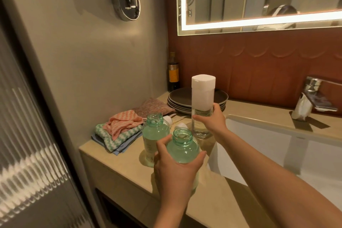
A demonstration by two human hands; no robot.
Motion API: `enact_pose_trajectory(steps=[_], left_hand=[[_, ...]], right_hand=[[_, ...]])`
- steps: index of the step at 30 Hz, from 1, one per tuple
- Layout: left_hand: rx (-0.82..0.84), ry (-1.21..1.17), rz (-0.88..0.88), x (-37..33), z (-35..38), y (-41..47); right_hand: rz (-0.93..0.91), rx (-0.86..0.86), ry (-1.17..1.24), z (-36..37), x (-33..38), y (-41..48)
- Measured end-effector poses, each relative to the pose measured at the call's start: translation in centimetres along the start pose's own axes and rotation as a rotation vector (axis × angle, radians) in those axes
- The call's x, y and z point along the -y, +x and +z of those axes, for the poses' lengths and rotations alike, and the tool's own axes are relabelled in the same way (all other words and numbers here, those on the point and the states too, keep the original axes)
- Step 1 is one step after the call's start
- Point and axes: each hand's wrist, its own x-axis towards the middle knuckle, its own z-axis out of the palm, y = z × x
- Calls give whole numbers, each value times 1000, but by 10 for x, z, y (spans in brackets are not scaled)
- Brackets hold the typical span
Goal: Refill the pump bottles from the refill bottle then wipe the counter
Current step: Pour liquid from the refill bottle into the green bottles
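Note:
Two green see-through pump bottles stand uncapped on the beige counter (118, 155). My left hand (175, 170) grips the nearer green bottle (182, 147) round its body. The farther green bottle (153, 133) stands just behind it to the left, untouched. My right hand (211, 118) holds the tall clear refill bottle (202, 102) upright at its lower half; its white cap is on and its base rests on the counter by the sink edge. Two white pump heads (180, 125) lie on the counter behind the bottles.
Folded cloths (118, 129), pink, green and blue, are stacked at the left with a speckled one behind. A pile of dark plates (180, 101) and a dark bottle (173, 72) stand at the back. The white sink (268, 146) and chrome tap (312, 96) lie to the right.

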Motion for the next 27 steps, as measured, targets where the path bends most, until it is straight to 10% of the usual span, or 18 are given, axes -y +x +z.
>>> enact_pose_trajectory(steps=[27], left_hand=[[-58,499,120,-12,10,5]], right_hand=[[-148,107,-61,-115,23,-128]])
